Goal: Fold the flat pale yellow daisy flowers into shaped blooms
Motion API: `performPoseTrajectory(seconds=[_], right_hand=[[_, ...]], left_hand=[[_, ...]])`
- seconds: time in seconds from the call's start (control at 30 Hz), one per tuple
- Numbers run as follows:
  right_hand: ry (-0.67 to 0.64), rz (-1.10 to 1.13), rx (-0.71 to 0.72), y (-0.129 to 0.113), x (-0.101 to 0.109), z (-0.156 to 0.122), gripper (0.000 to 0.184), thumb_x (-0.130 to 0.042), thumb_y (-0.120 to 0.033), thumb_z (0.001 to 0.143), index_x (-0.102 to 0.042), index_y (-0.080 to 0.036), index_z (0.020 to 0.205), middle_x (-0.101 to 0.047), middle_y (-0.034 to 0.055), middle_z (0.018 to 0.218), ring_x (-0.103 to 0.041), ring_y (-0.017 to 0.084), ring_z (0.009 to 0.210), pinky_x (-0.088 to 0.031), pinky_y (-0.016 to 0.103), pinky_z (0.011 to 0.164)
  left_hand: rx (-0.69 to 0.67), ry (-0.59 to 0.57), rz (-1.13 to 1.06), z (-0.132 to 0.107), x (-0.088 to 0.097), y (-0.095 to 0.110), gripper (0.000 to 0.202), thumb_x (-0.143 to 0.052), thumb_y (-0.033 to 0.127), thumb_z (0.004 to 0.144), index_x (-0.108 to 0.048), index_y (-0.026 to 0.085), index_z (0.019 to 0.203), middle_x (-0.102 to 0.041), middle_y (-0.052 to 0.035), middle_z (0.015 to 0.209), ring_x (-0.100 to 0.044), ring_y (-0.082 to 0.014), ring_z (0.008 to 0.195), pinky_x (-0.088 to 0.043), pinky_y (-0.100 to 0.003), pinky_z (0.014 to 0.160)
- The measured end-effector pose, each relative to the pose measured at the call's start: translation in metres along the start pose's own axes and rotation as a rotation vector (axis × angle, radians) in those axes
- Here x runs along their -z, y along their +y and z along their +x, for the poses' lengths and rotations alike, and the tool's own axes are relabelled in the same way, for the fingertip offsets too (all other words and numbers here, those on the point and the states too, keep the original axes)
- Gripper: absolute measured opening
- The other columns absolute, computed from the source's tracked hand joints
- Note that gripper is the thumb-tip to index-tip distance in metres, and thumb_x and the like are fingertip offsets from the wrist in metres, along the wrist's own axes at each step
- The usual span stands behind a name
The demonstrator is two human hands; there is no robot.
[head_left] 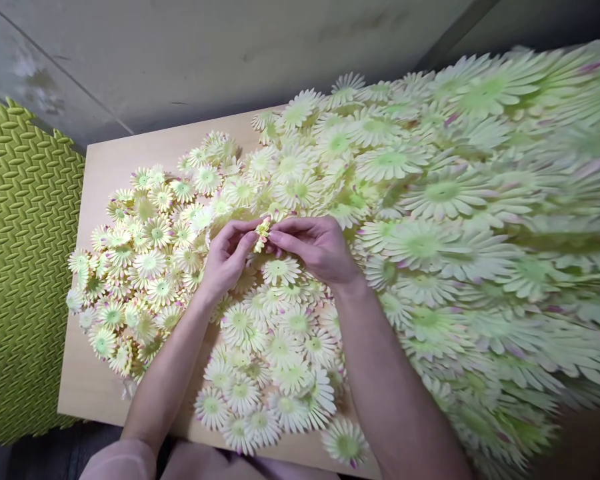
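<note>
Head view: nearest are a pale sleeve and a dark floor beyond the near left corner of the tabletop. A single flower lies at the near edge, just beside a loose cluster of pale flowers between the forearms. Above the flowers, at mid-surface, the left hand and right hand meet, the fingers of both clamped on a small yellow flower turned edge-on. A pile of smaller flowers spreads to the left; a large heap, blurred outward, covers the right side and hides that edge. Wood shows in a strip along the left edge and widens at the far left corner, giving the most room. A green textured mat stands beside the left edge; a grey wall rises behind the far one.
</note>
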State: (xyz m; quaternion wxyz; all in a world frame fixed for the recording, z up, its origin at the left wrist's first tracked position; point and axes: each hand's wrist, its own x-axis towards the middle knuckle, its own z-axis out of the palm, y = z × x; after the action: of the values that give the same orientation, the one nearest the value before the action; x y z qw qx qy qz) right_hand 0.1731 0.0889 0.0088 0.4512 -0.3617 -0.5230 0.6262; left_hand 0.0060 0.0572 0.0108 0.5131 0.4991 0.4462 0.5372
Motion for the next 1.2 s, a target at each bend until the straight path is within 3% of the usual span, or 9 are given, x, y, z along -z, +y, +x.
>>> performPoseTrajectory(seconds=[0.2, 0.33, 0.4, 0.5, 0.63, 0.77, 0.87, 1.0, 1.2], right_hand=[[-0.005, 0.003, 0.001, 0.0008, 0.0005, 0.0007, 0.005, -0.077, -0.025, 0.080, -0.077, -0.020, 0.078, -0.071, 0.0002, 0.067, -0.064, 0.011, 0.059, -0.053, 0.021, 0.055], [-0.012, -0.027, 0.000, 0.0010, 0.0014, 0.0015, 0.006, -0.076, -0.025, 0.079, -0.076, -0.019, 0.077, -0.070, 0.0002, 0.068, -0.063, 0.011, 0.060, -0.053, 0.021, 0.057], [-0.012, -0.047, -0.001, 0.0010, 0.0017, 0.0017, 0.007, -0.076, -0.025, 0.079, -0.075, -0.018, 0.077, -0.069, 0.0004, 0.068, -0.063, 0.011, 0.061, -0.053, 0.022, 0.058], [0.004, -0.083, 0.002, 0.0007, 0.0009, 0.0018, 0.008, -0.075, -0.025, 0.079, -0.075, -0.018, 0.075, -0.069, 0.0006, 0.068, -0.063, 0.012, 0.061, -0.053, 0.022, 0.058], [0.034, -0.221, 0.027, -0.0003, -0.0018, 0.0019, 0.007, -0.075, -0.025, 0.077, -0.075, -0.018, 0.075, -0.068, 0.0002, 0.066, -0.058, 0.010, 0.055, -0.048, 0.021, 0.049], [0.059, -0.242, 0.038, -0.0017, -0.0039, 0.0022, 0.007, -0.075, -0.025, 0.076, -0.077, -0.019, 0.077, -0.069, 0.0006, 0.065, -0.057, 0.011, 0.053, -0.047, 0.022, 0.046], [0.065, -0.133, 0.024, -0.0025, -0.0036, 0.0022, 0.005, -0.076, -0.023, 0.075, -0.077, -0.019, 0.075, -0.069, -0.0001, 0.064, -0.059, 0.011, 0.054, -0.050, 0.023, 0.050], [0.039, -0.051, 0.039, -0.0024, -0.0021, 0.0021, 0.004, -0.076, -0.022, 0.077, -0.077, -0.019, 0.074, -0.069, -0.0014, 0.065, -0.059, 0.010, 0.055, -0.050, 0.021, 0.052], [0.031, -0.011, 0.030, -0.0003, -0.0009, 0.0022, 0.005, -0.078, -0.025, 0.075, -0.077, -0.020, 0.075, -0.072, -0.0001, 0.071, -0.065, 0.012, 0.064, -0.054, 0.022, 0.061]], left_hand=[[-0.024, -0.025, 0.024, -0.0004, 0.0004, -0.0024, 0.020, -0.061, 0.036, 0.092, -0.066, 0.022, 0.105, -0.072, -0.0063, 0.115, -0.069, -0.0156, 0.103, -0.055, -0.030, 0.092], [-0.096, -0.121, 0.041, 0.0005, 0.0022, -0.0044, 0.030, -0.055, 0.032, 0.095, -0.058, 0.028, 0.125, -0.063, -0.0059, 0.136, -0.061, -0.0193, 0.126, -0.052, -0.035, 0.103], [-0.144, -0.164, 0.086, 0.0013, 0.0032, -0.0046, 0.030, -0.051, 0.031, 0.098, -0.059, 0.028, 0.127, -0.063, -0.0055, 0.137, -0.058, -0.0198, 0.129, -0.049, -0.038, 0.108], [-0.177, -0.176, 0.162, 0.0014, 0.0040, -0.0032, 0.029, -0.046, 0.033, 0.099, -0.063, 0.026, 0.121, -0.067, -0.0060, 0.130, -0.061, -0.0196, 0.125, -0.049, -0.039, 0.109], [-0.120, -0.158, 0.166, -0.0016, 0.0018, -0.0010, 0.033, -0.059, 0.038, 0.093, -0.060, 0.026, 0.123, -0.067, -0.0084, 0.126, -0.069, -0.0187, 0.104, -0.060, -0.033, 0.086], [-0.042, -0.093, 0.115, -0.0042, -0.0026, -0.0032, 0.045, -0.067, 0.037, 0.088, -0.051, 0.027, 0.128, -0.071, -0.0062, 0.105, -0.071, -0.0155, 0.085, -0.061, -0.029, 0.071], [-0.019, -0.059, 0.044, -0.0045, -0.0042, -0.0041, 0.039, -0.061, 0.037, 0.092, -0.047, 0.027, 0.127, -0.071, -0.0066, 0.107, -0.072, -0.0153, 0.090, -0.061, -0.029, 0.074], [-0.036, -0.031, 0.085, -0.0045, -0.0043, -0.0018, 0.026, -0.060, 0.039, 0.092, -0.057, 0.022, 0.110, -0.070, -0.0095, 0.119, -0.072, -0.0151, 0.094, -0.060, -0.028, 0.079], [-0.134, -0.005, 0.170, -0.0047, -0.0054, -0.0032, 0.027, -0.070, 0.037, 0.085, -0.065, 0.018, 0.105, -0.077, -0.0070, 0.096, -0.073, -0.0142, 0.078, -0.060, -0.027, 0.069]])
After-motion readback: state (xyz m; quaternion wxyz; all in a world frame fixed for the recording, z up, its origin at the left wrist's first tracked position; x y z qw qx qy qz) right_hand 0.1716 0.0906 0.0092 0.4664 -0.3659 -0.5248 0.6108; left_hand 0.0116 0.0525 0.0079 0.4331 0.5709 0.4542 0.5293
